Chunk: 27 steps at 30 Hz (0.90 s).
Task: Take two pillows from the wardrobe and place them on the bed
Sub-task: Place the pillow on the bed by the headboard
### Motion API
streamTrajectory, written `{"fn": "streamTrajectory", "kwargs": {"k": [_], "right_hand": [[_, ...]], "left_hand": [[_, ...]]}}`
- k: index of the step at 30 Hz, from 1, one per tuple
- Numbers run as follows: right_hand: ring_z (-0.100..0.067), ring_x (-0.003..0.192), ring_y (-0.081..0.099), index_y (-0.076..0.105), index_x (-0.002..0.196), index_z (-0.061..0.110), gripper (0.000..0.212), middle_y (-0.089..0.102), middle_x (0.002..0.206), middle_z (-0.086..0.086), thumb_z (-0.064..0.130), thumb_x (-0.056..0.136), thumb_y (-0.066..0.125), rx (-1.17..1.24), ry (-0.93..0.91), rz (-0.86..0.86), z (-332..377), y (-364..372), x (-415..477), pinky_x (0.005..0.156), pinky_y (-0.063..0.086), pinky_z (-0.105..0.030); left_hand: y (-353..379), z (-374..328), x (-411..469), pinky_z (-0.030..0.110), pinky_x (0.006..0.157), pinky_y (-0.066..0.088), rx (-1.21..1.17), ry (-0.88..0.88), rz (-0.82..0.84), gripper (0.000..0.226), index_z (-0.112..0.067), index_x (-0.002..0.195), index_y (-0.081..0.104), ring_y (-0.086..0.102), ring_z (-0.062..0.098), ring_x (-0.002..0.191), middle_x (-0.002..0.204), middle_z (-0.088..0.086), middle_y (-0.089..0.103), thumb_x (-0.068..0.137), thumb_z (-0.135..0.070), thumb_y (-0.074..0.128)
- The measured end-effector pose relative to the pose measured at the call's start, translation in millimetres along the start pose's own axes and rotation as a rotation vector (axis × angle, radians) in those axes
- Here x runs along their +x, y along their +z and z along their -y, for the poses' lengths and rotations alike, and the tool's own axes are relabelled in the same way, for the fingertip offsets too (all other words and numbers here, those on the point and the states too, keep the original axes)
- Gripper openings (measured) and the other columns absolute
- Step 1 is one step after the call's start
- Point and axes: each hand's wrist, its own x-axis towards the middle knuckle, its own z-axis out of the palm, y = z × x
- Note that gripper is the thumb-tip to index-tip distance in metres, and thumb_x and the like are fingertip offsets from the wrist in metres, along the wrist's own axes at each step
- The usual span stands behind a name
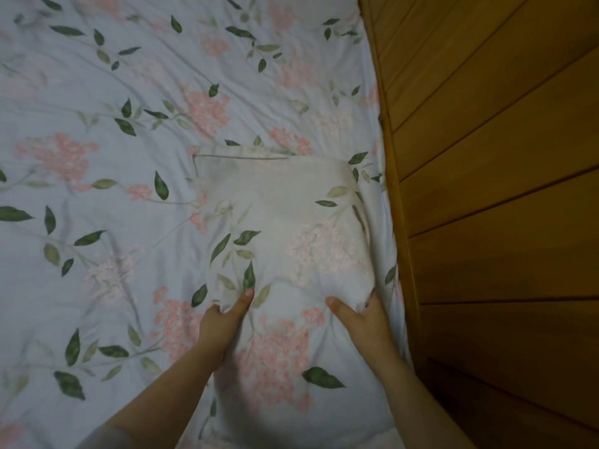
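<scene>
L hand (223,322) & R hand (363,319) both pinch pillow (291,222), thumbs on top. Pillow on bed (97,157), just beside wood panel (486,189). Risk: push toward panel, pillow wedges or bunches crooked.

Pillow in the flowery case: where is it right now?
In the head view, the pillow lies on the floral bedsheet right of centre, beside the wooden panelling, with the left hand and right hand gripping its near edge.

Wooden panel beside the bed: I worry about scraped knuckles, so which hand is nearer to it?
Right. The right hand grips the near edge of the pillow close beside the wooden panel; the left hand grips that edge farther off, toward the middle of the bed.
</scene>
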Motion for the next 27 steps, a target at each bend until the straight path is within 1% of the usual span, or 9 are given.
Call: {"fn": "streamTrajectory", "kwargs": {"k": [4, 7, 9, 12, 15, 17, 20, 24, 27], "right_hand": [[-0.013, 0.115, 0.052, 0.045, 0.132, 0.021, 0.061, 0.056, 0.125, 0.005, 0.023, 0.078, 0.073, -0.015, -0.164, -0.053, 52.5, -16.0, 3.0, 0.098, 0.042, -0.031], [-0.011, 0.11, 0.055, 0.049, 0.127, 0.024, 0.057, 0.058, 0.117, 0.012, 0.025, 0.076, 0.075, 0.008, -0.241, -0.108, 79.6, -34.8, 4.4, 0.095, 0.045, -0.03], [-0.014, 0.11, 0.055, 0.049, 0.128, 0.023, 0.064, 0.059, 0.121, 0.007, 0.035, 0.072, 0.077, -0.035, -0.244, -0.183, 80.7, -45.4, 9.9, 0.094, 0.047, -0.033], [-0.027, 0.115, 0.051, 0.041, 0.133, 0.018, 0.081, 0.052, 0.128, -0.008, 0.056, 0.068, 0.072, -0.375, -0.085, -0.302, 51.7, -53.7, 29.7, 0.094, 0.046, -0.041], [-0.04, 0.132, 0.029, 0.017, 0.145, 0.016, 0.103, 0.026, 0.147, -0.018, 0.065, 0.069, 0.065, -0.678, 0.239, -0.29, 12.6, -54.3, 43.8, 0.104, 0.033, -0.052], [-0.039, 0.135, 0.025, 0.012, 0.147, 0.018, 0.102, 0.02, 0.151, -0.016, 0.059, 0.072, 0.067, -0.629, 0.253, -0.231, -8.6, -50.4, 45.9, 0.106, 0.032, -0.049], [-0.033, 0.134, 0.031, 0.019, 0.147, 0.019, 0.092, 0.026, 0.15, -0.012, 0.05, 0.076, 0.068, -0.582, 0.191, -0.105, -35.0, -44.6, 41.0, 0.107, 0.036, -0.042], [-0.027, 0.139, 0.026, 0.02, 0.147, 0.018, 0.086, 0.022, 0.155, -0.006, 0.046, 0.08, 0.065, -0.539, 0.252, 0.063, -55.8, -39.9, 29.0, 0.111, 0.031, -0.043], [-0.027, 0.138, 0.029, 0.022, 0.147, 0.018, 0.081, 0.026, 0.153, -0.006, 0.043, 0.082, 0.064, -0.513, 0.237, 0.077, -58.6, -39.5, 21.7, 0.111, 0.033, -0.041]], "left_hand": [[13.3, -49.4, -28.8, 0.03, 0.086, 0.043, -0.068, 0.186, -0.052, 0.055, -0.005, 0.118, 0.055, 0.055, 0.021, 0.093, 0.105, 0.004, 0.06, 0.079, -0.04, 0.069], [23.1, -85.3, -49.8, 0.026, 0.085, 0.04, -0.113, 0.296, -0.054, 0.045, -0.012, 0.118, 0.053, 0.053, 0.016, 0.091, 0.098, -0.002, 0.057, 0.082, -0.034, 0.067], [28.0, -99.5, -52.8, 0.024, 0.083, 0.04, -0.089, 0.345, -0.077, 0.038, -0.017, 0.112, 0.054, 0.053, 0.014, 0.086, 0.093, -0.005, 0.058, 0.081, -0.034, 0.067], [34.4, -93.5, -27.8, 0.028, 0.082, 0.043, 0.154, 0.32, -0.117, 0.046, -0.008, 0.115, 0.055, 0.057, 0.022, 0.092, 0.105, 0.004, 0.062, 0.083, -0.039, 0.064], [40.2, -68.5, 4.4, 0.042, 0.096, 0.044, 0.491, 0.099, -0.103, 0.066, -0.004, 0.131, 0.039, 0.052, 0.038, 0.115, 0.13, 0.021, 0.051, 0.082, -0.042, 0.062], [45.8, -53.8, 12.6, 0.045, 0.096, 0.045, 0.659, 0.132, -0.079, 0.068, -0.005, 0.131, 0.039, 0.051, 0.04, 0.114, 0.13, 0.022, 0.05, 0.08, -0.043, 0.063], [58.1, -38.7, 10.3, 0.043, 0.086, 0.051, 0.758, 0.291, -0.014, 0.052, -0.014, 0.116, 0.051, 0.059, 0.034, 0.098, 0.118, 0.017, 0.056, 0.076, -0.043, 0.066], [70.3, -29.1, -4.3, 0.041, 0.101, 0.042, 0.831, 0.333, 0.037, 0.059, -0.011, 0.13, 0.046, 0.05, 0.035, 0.118, 0.139, 0.016, 0.042, 0.082, -0.038, 0.063], [76.7, -27.5, -14.8, 0.04, 0.098, 0.044, 0.846, 0.356, 0.052, 0.056, -0.012, 0.13, 0.046, 0.053, 0.035, 0.114, 0.139, 0.015, 0.041, 0.083, -0.037, 0.062]]}}
